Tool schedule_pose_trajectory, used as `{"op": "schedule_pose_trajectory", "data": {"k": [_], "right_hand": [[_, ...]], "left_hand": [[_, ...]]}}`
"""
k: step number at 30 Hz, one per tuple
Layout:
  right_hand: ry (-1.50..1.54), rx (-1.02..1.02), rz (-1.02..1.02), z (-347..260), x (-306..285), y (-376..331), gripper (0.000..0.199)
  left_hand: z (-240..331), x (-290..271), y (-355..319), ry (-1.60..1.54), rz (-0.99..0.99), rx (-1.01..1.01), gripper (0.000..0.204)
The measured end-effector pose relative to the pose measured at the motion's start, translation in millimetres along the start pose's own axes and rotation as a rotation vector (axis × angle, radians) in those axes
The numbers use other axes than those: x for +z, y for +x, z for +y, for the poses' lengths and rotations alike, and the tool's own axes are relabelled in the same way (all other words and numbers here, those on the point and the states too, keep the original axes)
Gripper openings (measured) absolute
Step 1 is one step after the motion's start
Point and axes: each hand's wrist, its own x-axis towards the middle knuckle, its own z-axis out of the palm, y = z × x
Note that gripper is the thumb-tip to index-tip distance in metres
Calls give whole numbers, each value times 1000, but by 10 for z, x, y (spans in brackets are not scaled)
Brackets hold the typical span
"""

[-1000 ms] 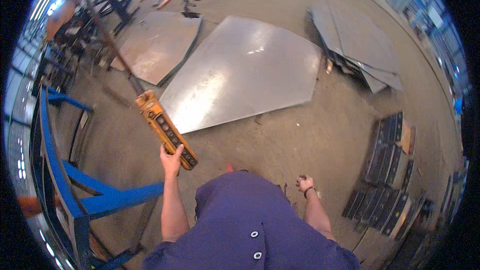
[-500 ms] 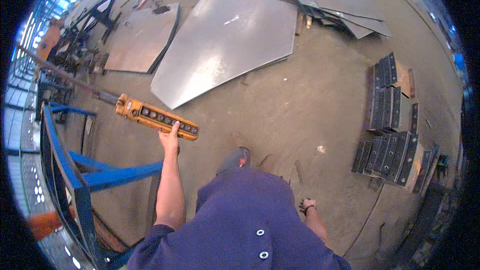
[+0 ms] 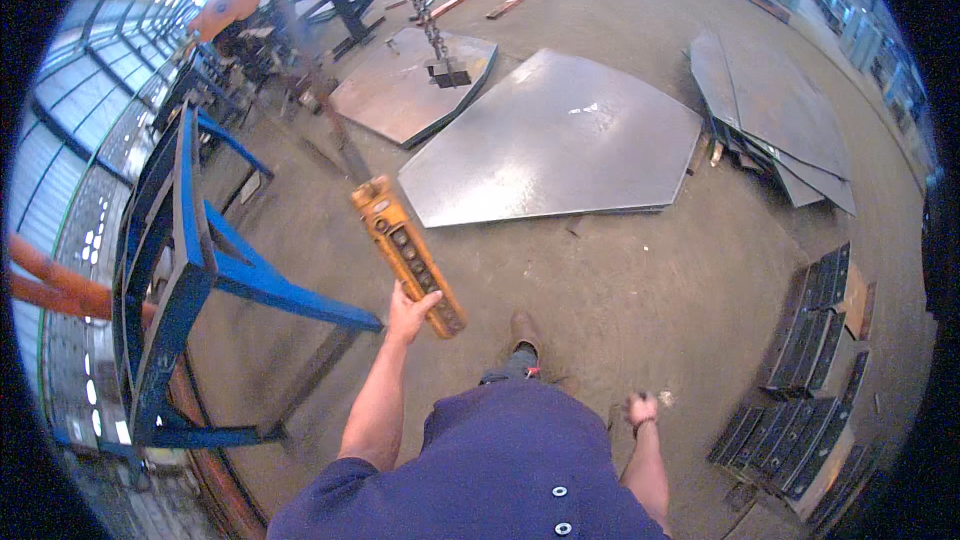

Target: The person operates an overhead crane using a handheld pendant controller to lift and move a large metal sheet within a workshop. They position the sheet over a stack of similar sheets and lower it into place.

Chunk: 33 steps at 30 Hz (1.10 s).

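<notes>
My left hand [image 3: 410, 315] is wrapped round the lower part of a yellow crane pendant control [image 3: 410, 255], its thumb lying across the face near the lower buttons. A row of dark round buttons runs down the pendant, and a cable [image 3: 340, 135] leads up and away from its top end. At my right side hangs my right hand [image 3: 641, 408], small in view, with a dark bracelet at the wrist. Its fingers look curled in, and I cannot make out what they hold, if anything. Beyond the pendant a large grey metal plate [image 3: 560, 145] lies on the floor.
A blue steel frame [image 3: 290, 295] stands at my left. A chain [image 3: 420, 5] with a dark block at its lower end hangs over a smaller brownish plate [image 3: 385, 90]. More plates [image 3: 770, 110] lie stacked at the far right, and black drilled metal blocks [image 3: 785, 440] sit nearer.
My view has tilted up and turned left, so the plates sit lower and further right. The pendant has swung more upright in my left hand. One boot now shows ahead.
</notes>
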Motion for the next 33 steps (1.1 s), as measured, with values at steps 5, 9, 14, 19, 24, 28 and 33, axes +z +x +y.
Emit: {"op": "schedule_pose_trajectory", "data": {"k": [5,9,14,19,24,28,33], "right_hand": [[-41,-437,-323,-3150,437,-390,45],[11,-594,-668,-3700,1497,-1422,51],[89,-701,-963,-3380,1969,-2129,73],[59,-842,-923,-3005,1946,-2250,85],[22,-578,-1002,-3021,1884,-2441,85],[6,-638,-944,-2853,1871,-2352,80],[-50,-844,-786,-2420,1913,-2000,87]], "left_hand": [[78,616,94,-186,-140,81,59],[-205,372,-177,-320,-246,29,60],[-140,354,-680,-417,-339,69,49],[-289,319,-787,-364,-304,125,46],[-425,255,-846,-359,-310,51,45],[-482,324,-870,-378,-373,48,56],[-762,416,-899,-332,-463,-15,59]]}}
